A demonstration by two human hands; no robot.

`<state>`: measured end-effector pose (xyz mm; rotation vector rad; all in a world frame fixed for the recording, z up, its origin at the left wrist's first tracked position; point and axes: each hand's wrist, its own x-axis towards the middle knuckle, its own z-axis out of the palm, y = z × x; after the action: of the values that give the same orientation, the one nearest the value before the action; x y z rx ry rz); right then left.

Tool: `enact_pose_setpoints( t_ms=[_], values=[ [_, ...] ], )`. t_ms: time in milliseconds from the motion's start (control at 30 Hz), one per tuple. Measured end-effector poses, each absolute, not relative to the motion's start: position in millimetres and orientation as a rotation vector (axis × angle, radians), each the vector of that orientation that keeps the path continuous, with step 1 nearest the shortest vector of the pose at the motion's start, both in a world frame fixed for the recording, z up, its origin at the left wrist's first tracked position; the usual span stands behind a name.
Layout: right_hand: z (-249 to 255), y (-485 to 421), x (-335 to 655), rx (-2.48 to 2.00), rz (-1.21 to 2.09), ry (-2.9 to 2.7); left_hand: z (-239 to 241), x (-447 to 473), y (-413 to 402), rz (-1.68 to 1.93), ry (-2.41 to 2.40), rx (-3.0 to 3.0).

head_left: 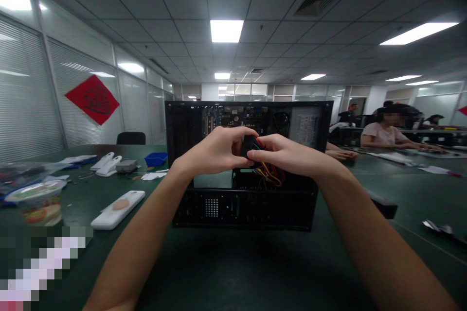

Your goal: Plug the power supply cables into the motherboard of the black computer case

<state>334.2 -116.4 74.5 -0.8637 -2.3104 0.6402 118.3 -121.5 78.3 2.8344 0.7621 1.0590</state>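
Note:
An open black computer case (pixel 248 206) stands on the dark green table (pixel 233 267) in front of me, its motherboard and fan showing inside. Both my hands are raised over its opening. My left hand (pixel 215 150) and my right hand (pixel 282 153) are closed from either side on a small black connector (pixel 250 145). A bundle of red, yellow and black wires (pixel 270 175) runs from the connector down into the case.
A white phone (pixel 117 209) lies at the left, with a plastic cup (pixel 38 201), white handsets (pixel 107 164) and a blue tray (pixel 156 159) behind. Other people sit at the table at the right (pixel 386 131). A black panel (pixel 381 202) lies right of the case.

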Motion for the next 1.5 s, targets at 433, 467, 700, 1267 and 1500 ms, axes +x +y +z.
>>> enact_pose_setpoints(
  t_ms=[433,467,700,1267,1500],
  values=[
    [77.1,-121.5,335.3,-0.919,0.55,-2.305,76.8,122.4,-123.5,1.128,0.726,2.88],
    [77.3,-122.1,335.0,-0.93,0.539,-2.3,76.5,123.2,-123.9,1.137,0.725,2.878],
    [78.1,-123.5,333.7,-0.94,0.518,-2.278,75.5,124.3,-122.8,1.165,0.717,2.878],
    [80.3,-131.6,332.5,-0.939,0.486,-2.221,73.4,130.2,-125.5,1.216,0.697,2.9],
    [78.0,-130.0,330.0,-0.972,0.469,-2.232,73.7,130.5,-127.9,1.184,0.673,2.818]
  ],
)
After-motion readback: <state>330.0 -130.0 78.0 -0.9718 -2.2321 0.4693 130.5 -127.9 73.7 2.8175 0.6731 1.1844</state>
